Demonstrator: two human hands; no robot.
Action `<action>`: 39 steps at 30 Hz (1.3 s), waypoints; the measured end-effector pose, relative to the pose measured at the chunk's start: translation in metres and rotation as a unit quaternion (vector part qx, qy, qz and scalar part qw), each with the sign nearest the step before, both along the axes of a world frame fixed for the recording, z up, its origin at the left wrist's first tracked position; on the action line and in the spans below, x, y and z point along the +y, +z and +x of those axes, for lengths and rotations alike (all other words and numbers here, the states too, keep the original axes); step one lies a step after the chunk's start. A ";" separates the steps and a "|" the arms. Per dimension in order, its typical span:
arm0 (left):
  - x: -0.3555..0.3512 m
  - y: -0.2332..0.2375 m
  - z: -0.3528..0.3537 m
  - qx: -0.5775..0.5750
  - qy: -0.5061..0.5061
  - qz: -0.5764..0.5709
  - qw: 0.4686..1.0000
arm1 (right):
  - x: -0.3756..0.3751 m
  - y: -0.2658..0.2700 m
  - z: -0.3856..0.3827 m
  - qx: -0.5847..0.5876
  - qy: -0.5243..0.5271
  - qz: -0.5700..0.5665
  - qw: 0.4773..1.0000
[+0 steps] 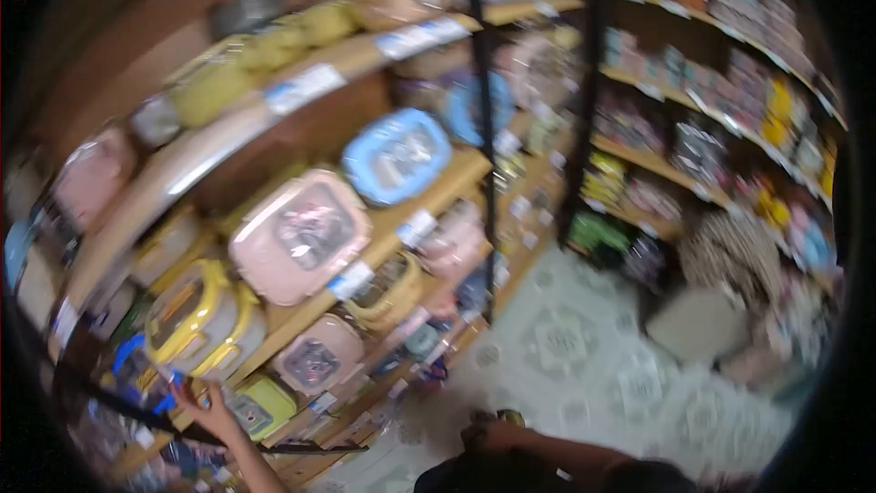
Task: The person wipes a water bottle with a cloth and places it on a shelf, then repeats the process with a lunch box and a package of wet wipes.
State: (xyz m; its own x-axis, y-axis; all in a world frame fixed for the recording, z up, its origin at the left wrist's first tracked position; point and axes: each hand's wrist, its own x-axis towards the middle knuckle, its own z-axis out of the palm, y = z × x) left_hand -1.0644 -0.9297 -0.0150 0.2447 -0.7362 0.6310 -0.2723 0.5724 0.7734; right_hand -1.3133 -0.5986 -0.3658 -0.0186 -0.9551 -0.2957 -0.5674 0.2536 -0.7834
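Note:
My left hand (208,409) reaches up at the lower left, its fingers apart, just under a yellow-rimmed lunch box (182,324) on the shelf. Whether a fingertip touches the box or its shelf edge is blurred. Right of this hand lies a green box (261,408). Low in the middle, my right hand (493,434) is dark and closed around a small object too unclear to name. Above are a pink lidded box (301,236) and a blue lidded box (398,157).
Wooden shelves (374,50) with price labels curve across the left. Dark upright posts (584,91) stand between racks. Packed shelves (657,164) fill the right. A patterned floor (561,342) lies below, with a grey-brown box (696,324) and bundled goods on it.

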 end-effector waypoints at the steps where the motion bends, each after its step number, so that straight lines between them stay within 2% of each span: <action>1: 0.003 -0.014 0.007 0.014 -0.029 -0.026 0.999 | 0.015 0.014 0.018 -0.026 -0.057 0.111 0.992; 2: 0.006 -0.037 0.009 0.006 -0.033 -0.060 0.998 | 0.027 -0.009 0.032 -0.018 -0.096 0.159 0.983; 3: 0.010 -0.060 0.015 0.005 -0.035 -0.100 0.994 | 0.034 0.054 0.034 0.032 -0.050 0.262 0.963; 4: 0.015 -0.091 0.012 -0.036 -0.086 -0.061 0.994 | 0.056 0.028 0.049 -0.036 -0.142 0.156 0.977; 5: 0.018 -0.136 0.017 -0.082 -0.123 -0.023 0.989 | 0.066 0.109 0.053 -0.026 -0.188 0.139 0.972; 6: -0.009 -0.233 0.030 0.203 -0.302 0.195 0.911 | 0.078 0.108 0.066 -0.027 -0.227 0.117 0.966; 7: 0.075 -0.185 -0.016 -0.148 -0.303 0.194 0.921 | 0.088 0.107 0.073 -0.022 -0.261 0.095 0.960; 8: 0.107 -0.191 -0.019 -0.336 -0.414 0.145 0.833 | 0.098 0.109 0.080 -0.027 -0.272 0.100 0.957; 9: 0.130 -0.200 -0.023 -0.504 -0.502 0.081 0.698 | 0.105 0.111 0.088 -0.020 -0.283 0.044 0.958; 10: 0.156 -0.207 -0.029 -0.502 -0.532 0.331 0.597 | 0.111 0.114 0.091 -0.010 -0.294 -0.015 0.956; 11: 0.180 -0.214 -0.037 -0.473 -0.624 0.326 0.530 | 0.114 0.122 0.090 -0.014 -0.306 -0.016 0.952; 13: 0.226 -0.209 -0.051 -0.437 -0.665 0.371 0.480 | 0.114 0.141 0.086 -0.006 -0.288 0.022 0.957; 14: 0.242 -0.205 -0.060 -0.445 -0.663 0.369 0.476 | 0.115 0.133 0.084 -0.031 -0.282 0.002 0.959; 16: 0.268 -0.197 -0.080 -0.354 -0.714 0.312 0.517 | 0.118 0.143 0.076 -0.063 -0.268 -0.033 0.961; 17: 0.271 -0.197 -0.090 -0.361 -0.710 0.310 0.518 | 0.122 0.152 0.067 -0.087 -0.249 -0.065 0.962; 18: 0.271 -0.199 -0.101 -0.370 -0.731 0.245 0.519 | 0.129 0.173 0.059 -0.078 -0.247 -0.064 0.964; 19: 0.273 -0.201 -0.113 -0.379 -0.748 0.177 0.515 | 0.138 0.174 0.051 -0.084 -0.247 -0.071 0.963; 21: 0.283 -0.199 -0.133 -0.371 -0.754 0.147 0.522 | 0.159 0.173 0.033 -0.104 -0.269 -0.089 0.953; 23: 0.303 -0.189 -0.173 -0.557 -0.686 0.183 0.432 | 0.186 0.168 0.014 -0.127 -0.290 -0.127 0.940; 25: 0.334 -0.184 -0.212 -0.590 -0.689 0.051 0.418 | 0.218 0.142 -0.011 -0.109 -0.340 -0.183 0.916; 26: 0.339 -0.215 -0.232 -0.561 -0.720 0.140 0.384 | 0.238 0.139 -0.023 -0.100 -0.388 -0.161 0.902; 27: 0.362 -0.208 -0.257 -0.563 -0.730 0.125 0.366 | 0.258 0.140 -0.033 -0.097 -0.428 -0.138 0.888; 29: 0.412 -0.189 -0.299 -0.569 -0.718 0.036 0.400 | 0.311 0.143 -0.052 -0.085 -0.472 -0.142 0.866; 30: 0.446 -0.160 -0.321 -0.580 -0.713 0.076 0.386 | 0.338 0.146 -0.062 -0.073 -0.497 -0.143 0.853; 31: 0.473 -0.151 -0.345 -0.579 -0.718 0.072 0.381 | 0.364 0.145 -0.072 -0.071 -0.503 -0.143 0.849; 33: 0.510 -0.140 -0.379 -0.586 -0.743 0.106 0.305 | 0.406 0.141 -0.085 -0.073 -0.525 -0.063 0.846; 34: 0.523 -0.143 -0.391 -0.581 -0.750 0.082 0.306 | 0.419 0.142 -0.089 -0.080 -0.515 -0.062 0.851; 37: 0.578 -0.151 -0.429 -0.587 -0.757 0.046 0.282 | 0.472 0.140 -0.096 -0.044 -0.625 -0.063 0.777; 38: 0.590 -0.166 -0.441 -0.527 -0.805 0.018 0.272 | 0.483 0.131 -0.099 -0.034 -0.644 -0.081 0.760; 39: 0.603 -0.180 -0.454 -0.541 -0.804 -0.006 0.246 | 0.494 0.116 -0.100 -0.040 -0.672 -0.070 0.736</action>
